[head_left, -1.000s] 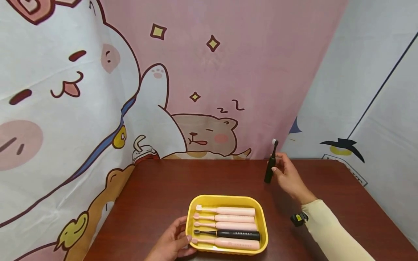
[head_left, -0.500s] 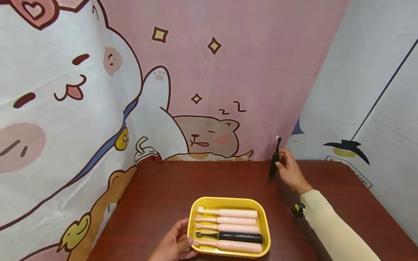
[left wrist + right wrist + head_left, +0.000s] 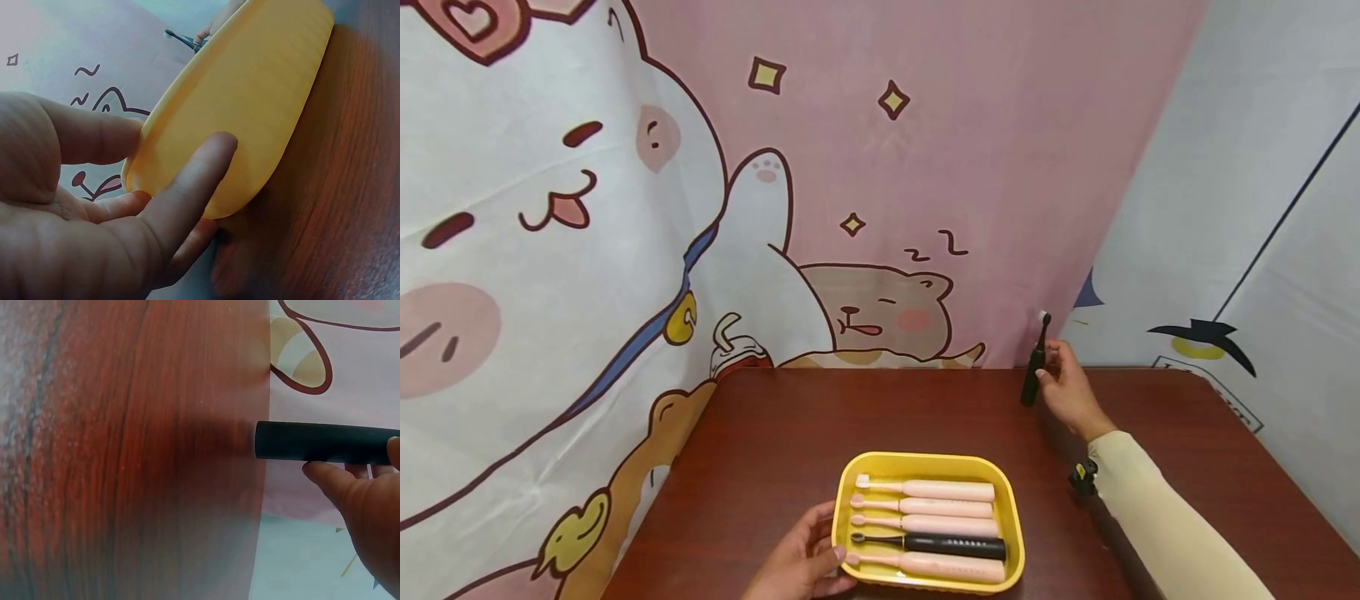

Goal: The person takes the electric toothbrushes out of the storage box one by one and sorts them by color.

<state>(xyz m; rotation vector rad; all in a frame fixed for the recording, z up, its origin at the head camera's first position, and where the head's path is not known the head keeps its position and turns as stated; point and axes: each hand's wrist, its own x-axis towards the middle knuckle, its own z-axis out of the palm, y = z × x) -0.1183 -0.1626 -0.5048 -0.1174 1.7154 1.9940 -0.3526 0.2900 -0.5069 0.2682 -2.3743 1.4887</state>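
Nearer to table's back edge (image 3: pixel 865 372) than before, holding one black toothbrush (image 3: pixel 1032 382) in right hand (image 3: pixel 1067 396). Gripping one yellow tray (image 3: pixel 925 465) in left hand (image 3: pixel 797 557); inside, right of this grip, four pink toothbrushes (image 3: pixel 948 490), another black toothbrush (image 3: pixel 955 545).

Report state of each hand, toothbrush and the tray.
Yellow tray: uncovered, right side up.
Left hand: grips tray's left end.
Held black toothbrush: near upright, slightly tilted, head up.
Right hand: holds that toothbrush.
Four pink toothbrushes: lying in tray, heads left.
Other black toothbrush: lying in tray between two pink ones.
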